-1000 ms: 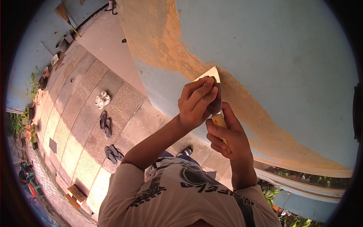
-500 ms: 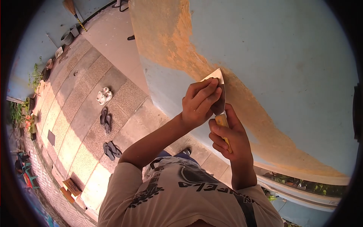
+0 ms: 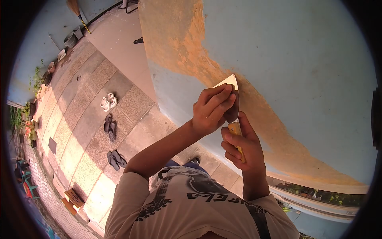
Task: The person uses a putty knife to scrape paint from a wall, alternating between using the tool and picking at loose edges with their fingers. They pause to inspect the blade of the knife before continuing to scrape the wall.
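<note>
A putty knife (image 3: 232,115) with a wide metal blade and a yellow handle is held up against the wall (image 3: 290,67). My right hand (image 3: 247,145) is wrapped round its handle. With its fingers bent and close together, my left hand (image 3: 211,109) presses on the blade from the left, covering part of it. The blade's corner points up and meets the scraped band (image 3: 266,111), where tan and orange patches show between areas of blue paint. My left thumb is mostly hidden behind the fingers.
On the tiled floor (image 3: 135,135) to the left lie white clogs (image 3: 108,102), dark sandals (image 3: 110,128) and grey flip-flops (image 3: 116,159). A cardboard box (image 3: 74,198) stands at lower left. A broom (image 3: 79,16) leans at the far wall near buckets (image 3: 71,40). Plants show below the wall's lower edge.
Both hands and the putty knife have shifted very slightly right and down in view. My grip looks the same, and the floor items have barely moved in the picture.
</note>
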Demonstrator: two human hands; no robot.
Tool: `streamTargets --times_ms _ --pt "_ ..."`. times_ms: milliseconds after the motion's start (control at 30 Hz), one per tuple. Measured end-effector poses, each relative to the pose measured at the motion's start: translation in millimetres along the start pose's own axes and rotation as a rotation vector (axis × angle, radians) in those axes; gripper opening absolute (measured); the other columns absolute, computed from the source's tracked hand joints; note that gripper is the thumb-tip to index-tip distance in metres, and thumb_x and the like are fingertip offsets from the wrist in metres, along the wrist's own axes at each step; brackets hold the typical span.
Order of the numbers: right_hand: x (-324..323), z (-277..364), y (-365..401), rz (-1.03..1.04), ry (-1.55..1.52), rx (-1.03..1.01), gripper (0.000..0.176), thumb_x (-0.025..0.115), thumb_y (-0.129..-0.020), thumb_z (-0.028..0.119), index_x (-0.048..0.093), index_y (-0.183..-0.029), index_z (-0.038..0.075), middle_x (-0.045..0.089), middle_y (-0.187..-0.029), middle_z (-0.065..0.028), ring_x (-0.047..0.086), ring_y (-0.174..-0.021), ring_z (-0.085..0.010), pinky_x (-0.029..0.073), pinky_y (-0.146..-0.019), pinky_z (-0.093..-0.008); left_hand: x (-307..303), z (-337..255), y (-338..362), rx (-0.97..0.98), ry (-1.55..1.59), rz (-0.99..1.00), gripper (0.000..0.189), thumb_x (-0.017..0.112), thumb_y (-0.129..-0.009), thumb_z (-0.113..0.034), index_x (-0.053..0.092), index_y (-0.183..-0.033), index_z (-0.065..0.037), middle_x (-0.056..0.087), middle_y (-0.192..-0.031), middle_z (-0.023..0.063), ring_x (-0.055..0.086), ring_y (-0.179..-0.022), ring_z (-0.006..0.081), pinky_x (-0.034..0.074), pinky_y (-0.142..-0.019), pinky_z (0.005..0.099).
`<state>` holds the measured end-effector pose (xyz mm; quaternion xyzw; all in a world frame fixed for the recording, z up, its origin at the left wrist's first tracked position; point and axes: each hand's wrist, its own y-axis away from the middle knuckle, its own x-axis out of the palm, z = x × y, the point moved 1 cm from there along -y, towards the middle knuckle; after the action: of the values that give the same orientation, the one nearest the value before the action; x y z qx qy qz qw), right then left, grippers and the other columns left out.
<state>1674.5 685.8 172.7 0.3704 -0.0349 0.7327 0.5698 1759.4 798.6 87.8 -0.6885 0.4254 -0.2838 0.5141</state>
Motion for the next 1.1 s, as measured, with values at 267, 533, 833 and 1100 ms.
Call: streamTargets --times_ms 267,533,833,1100 --pt "-1.9 -0.4 4.0 0.007 -0.023 -0.004 0.051 0.057 -0.091 0.0 0.036 -0.135 0.015 0.052 -0.083 -0.0018 0.036 -0.044 -0.0036 0.027 -0.036 -0.0175 4.0 1.3 -1.6 0.002 -0.002 -0.059 0.042 0.075 -0.061 0.002 0.07 -0.102 -0.004 0.067 -0.116 0.0105 0.064 -0.101 0.0275 0.059 -0.074 0.0309" --pt "-1.6 1.1 7.8 0.038 -0.067 0.01 0.052 0.057 -0.091 0.0 0.036 -0.136 0.016 0.052 -0.084 -0.0018 0.036 -0.044 -0.0041 0.026 -0.035 -0.0178 2.9 -5.9 -6.0 -0.003 0.018 -0.053 0.04 0.074 -0.061 0.005 0.069 -0.1 -0.003 0.068 -0.111 0.0113 0.064 -0.099 0.0274 0.057 -0.073 0.0315" --pt "-3.0 4.6 4.4 0.027 -0.035 0.022 0.054 0.057 -0.091 0.0 0.036 -0.137 0.017 0.053 -0.083 -0.0006 0.036 -0.044 -0.0042 0.028 -0.035 -0.0184 7.1 -1.1 -3.2 0.006 0.01 -0.033 0.041 0.071 -0.062 0.004 0.07 -0.102 -0.002 0.068 -0.114 0.0116 0.065 -0.1 0.0277 0.057 -0.076 0.0323" --pt "-2.1 7.0 6.6 0.017 -0.04 0.022 0.053 0.057 -0.09 -0.001 0.037 -0.136 0.016 0.053 -0.082 -0.0001 0.036 -0.044 -0.0038 0.027 -0.035 -0.0183 7.3 -8.1 -5.6 -0.005 -0.023 -0.071 0.042 0.075 -0.06 0.004 0.069 -0.101 -0.002 0.068 -0.114 0.011 0.065 -0.1 0.0278 0.058 -0.076 0.032"
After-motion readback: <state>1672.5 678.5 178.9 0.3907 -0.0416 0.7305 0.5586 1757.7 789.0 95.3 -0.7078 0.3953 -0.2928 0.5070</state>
